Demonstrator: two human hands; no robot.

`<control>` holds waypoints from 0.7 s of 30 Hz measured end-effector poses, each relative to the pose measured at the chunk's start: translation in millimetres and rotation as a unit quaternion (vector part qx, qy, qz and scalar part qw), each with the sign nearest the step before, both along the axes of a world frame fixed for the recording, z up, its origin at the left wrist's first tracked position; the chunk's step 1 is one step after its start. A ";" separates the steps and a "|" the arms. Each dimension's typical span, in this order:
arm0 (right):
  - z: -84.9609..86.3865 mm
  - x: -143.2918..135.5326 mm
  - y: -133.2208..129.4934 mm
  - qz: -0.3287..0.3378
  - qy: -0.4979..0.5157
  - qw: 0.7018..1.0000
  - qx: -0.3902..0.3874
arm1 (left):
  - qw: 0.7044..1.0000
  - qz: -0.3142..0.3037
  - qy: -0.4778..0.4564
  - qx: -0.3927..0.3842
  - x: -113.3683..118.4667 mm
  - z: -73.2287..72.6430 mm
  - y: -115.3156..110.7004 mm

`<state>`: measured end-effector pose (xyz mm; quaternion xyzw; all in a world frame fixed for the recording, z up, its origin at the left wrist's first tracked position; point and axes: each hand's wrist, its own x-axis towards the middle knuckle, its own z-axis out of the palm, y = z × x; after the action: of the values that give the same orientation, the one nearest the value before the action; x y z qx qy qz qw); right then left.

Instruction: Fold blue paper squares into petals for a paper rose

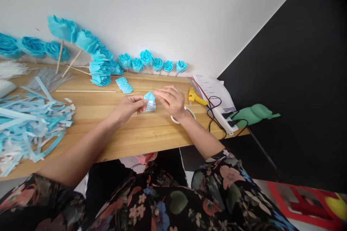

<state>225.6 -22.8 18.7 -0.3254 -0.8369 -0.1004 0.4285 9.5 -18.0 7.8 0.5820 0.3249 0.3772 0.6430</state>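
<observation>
The folded blue paper (150, 95) sits near the centre of the frame, pinched narrowly between the thumb and fingers of your left hand (132, 104). Its peak points toward the top of the frame, and its long axis seems to run roughly up and down the view, though it is nearly as broad as it is tall and your fingers cover its lower left part. Your right hand (172, 101) is at its right, fingers bent and fingertips just beside the edge; you cannot tell from this view whether they touch or grip it. Below it, a layered paper stack (151, 108) shows. The fold looks formed at the top, and the rest of the stack seems unfolded, so the work appears partway along. Left of centre lie a crinkled blue piece (124, 85) and a bare thin stick (86, 91). Right of centre, a white ring (193, 113) lies partly behind your right wrist, with a yellow glue gun (195, 97) near it. Along the wall, small blue flowers (146, 57) and larger blue flowers (88, 40) at upper left look finished. Paper strips (29, 122) heap at the left edge.
</observation>
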 end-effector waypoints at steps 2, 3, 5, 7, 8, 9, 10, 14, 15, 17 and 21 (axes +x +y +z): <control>-3.0 -0.4 1.8 -0.013 -0.010 0.999 0.049 | 1.000 -0.002 -0.001 -0.004 0.2 -0.7 0.3; -4.0 -0.6 2.4 -0.017 -0.011 0.997 0.070 | 1.000 -0.003 -0.003 -0.008 0.3 -1.5 0.5; -5.0 -0.9 2.7 -0.025 -0.008 0.995 0.096 | 1.000 -0.004 -0.005 -0.014 0.7 -3.2 0.7; -5.2 -0.9 2.4 -0.036 -0.006 0.994 0.099 | 1.000 -0.006 -0.003 -0.016 1.0 -4.2 0.5; -5.2 -0.8 2.0 -0.041 -0.008 0.995 0.095 | 1.000 -0.008 -0.001 -0.016 1.1 -4.3 0.2; -5.3 -0.7 1.6 -0.047 -0.011 0.995 0.090 | 1.000 -0.010 0.000 -0.015 1.1 -4.3 -0.1; -5.4 -0.6 1.2 -0.053 -0.016 0.995 0.084 | 1.000 -0.012 0.001 -0.015 1.1 -4.1 -0.3; -6.7 -0.2 -0.2 -0.066 -0.029 0.996 0.059 | 1.000 -0.008 -0.006 -0.025 0.9 -4.3 0.1; -7.2 -0.2 -0.4 -0.064 -0.030 0.996 0.057 | 0.999 -0.007 -0.010 -0.029 1.0 -4.8 0.5; -8.1 -0.3 -0.6 -0.056 -0.029 0.996 0.059 | 0.999 -0.006 -0.021 -0.038 1.1 -5.8 1.1; -9.6 -1.4 -0.5 -0.043 -0.031 0.997 0.064 | 0.997 -0.001 -0.045 -0.056 0.9 -6.2 0.9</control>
<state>224.2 -23.3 9.1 -0.3296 -0.8270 -0.1826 0.4173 10.3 -17.0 1.5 0.5281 0.3158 0.3832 0.6889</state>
